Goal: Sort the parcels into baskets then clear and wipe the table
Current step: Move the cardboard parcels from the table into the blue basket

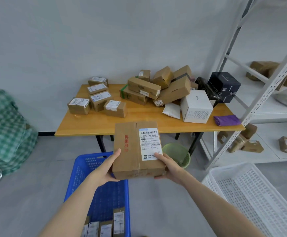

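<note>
I hold a brown cardboard parcel (pixel 132 151) with a white shipping label and red characters in front of me, below the table's front edge. My left hand (pixel 107 168) grips its lower left corner, thumb on top. My right hand (pixel 168 165) grips its lower right corner, thumb on the label. Below stands a blue basket (pixel 81 173) with several small parcels (pixel 105 226) standing at its near end. A white basket (pixel 252 190) sits on the floor to the right. On the wooden table (pixel 139 122) lie several small labelled boxes (pixel 98 100) at left and a heap of brown parcels (pixel 158 88) at the back.
A white box (pixel 196 106), a black box (pixel 225 86), a white pouch (pixel 172 110) and a purple cloth (pixel 226 120) lie on the table's right side. A green bin (pixel 178 156) stands under the table. A metal shelf rack (pixel 259 93) holds parcels at right. A green checked bag (pixel 4 130) is at left.
</note>
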Available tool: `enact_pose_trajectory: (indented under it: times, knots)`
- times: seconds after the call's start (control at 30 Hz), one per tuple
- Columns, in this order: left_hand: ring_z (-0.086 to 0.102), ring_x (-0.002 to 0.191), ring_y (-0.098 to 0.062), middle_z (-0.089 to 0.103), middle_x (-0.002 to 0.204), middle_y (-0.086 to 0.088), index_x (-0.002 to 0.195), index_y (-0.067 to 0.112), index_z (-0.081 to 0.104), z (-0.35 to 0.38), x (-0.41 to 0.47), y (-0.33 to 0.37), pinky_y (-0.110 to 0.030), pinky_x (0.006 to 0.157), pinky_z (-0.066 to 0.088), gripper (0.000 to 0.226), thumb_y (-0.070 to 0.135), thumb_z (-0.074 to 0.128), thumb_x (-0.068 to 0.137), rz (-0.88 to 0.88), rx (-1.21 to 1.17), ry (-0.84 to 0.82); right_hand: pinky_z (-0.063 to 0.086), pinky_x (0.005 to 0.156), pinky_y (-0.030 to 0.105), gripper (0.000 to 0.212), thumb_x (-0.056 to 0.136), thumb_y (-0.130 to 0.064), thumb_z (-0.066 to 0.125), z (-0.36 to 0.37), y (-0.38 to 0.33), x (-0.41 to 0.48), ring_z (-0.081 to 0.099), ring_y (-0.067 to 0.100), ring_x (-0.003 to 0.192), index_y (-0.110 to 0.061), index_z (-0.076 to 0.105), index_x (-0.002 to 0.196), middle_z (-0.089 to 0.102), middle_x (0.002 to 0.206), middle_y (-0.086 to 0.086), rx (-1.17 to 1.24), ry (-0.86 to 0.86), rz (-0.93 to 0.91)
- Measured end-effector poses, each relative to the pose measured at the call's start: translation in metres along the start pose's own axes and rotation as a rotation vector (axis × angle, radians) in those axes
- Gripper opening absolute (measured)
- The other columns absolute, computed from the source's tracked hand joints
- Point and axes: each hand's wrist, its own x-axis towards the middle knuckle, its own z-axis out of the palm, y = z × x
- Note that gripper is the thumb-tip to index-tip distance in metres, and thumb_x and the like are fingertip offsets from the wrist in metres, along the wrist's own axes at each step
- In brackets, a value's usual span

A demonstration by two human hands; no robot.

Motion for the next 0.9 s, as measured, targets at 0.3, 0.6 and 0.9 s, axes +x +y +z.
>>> enact_pose_trajectory:
  times: [0.3,0.6,0.9]
  knots:
    - [0.049,0.121,-0.031,0.051,0.132,-0.007,0.125,0.035,0.052,0.013,-0.01,0.002,-0.059,0.087,0.05,0.064,0.059,0.071,0.068,0.016,-0.005,-0.096,0.054,0.087,0.051,0.052,0.084,-0.041,0.067,-0.006,-0.002,-0.023,0.058,0.021,0.114,-0.028,0.049,0.131,0.06,0.125,-0.001,-0.002,0.043,-0.058]
    - [0.049,0.12,-0.03,0.051,0.129,-0.005,0.132,0.033,0.046,-0.034,-0.011,0.013,-0.057,0.089,0.05,0.064,0.055,0.066,0.076,0.071,-0.045,-0.002,0.056,0.085,0.047,0.053,0.081,-0.045,0.07,0.042,-0.008,0.009,0.057,0.019,0.115,-0.031,0.051,0.128,0.06,0.125,-0.003,-0.068,0.05,-0.081]
    - [0.047,0.123,-0.025,0.047,0.133,0.001,0.124,0.035,0.046,-0.177,-0.009,0.02,-0.05,0.082,0.055,0.043,0.047,0.06,0.085,0.015,0.021,0.11,0.057,0.077,0.041,0.042,0.09,-0.044,0.059,0.166,0.022,0.085,0.059,0.018,0.11,-0.028,0.052,0.128,0.062,0.122,-0.003,-0.021,0.089,-0.1]
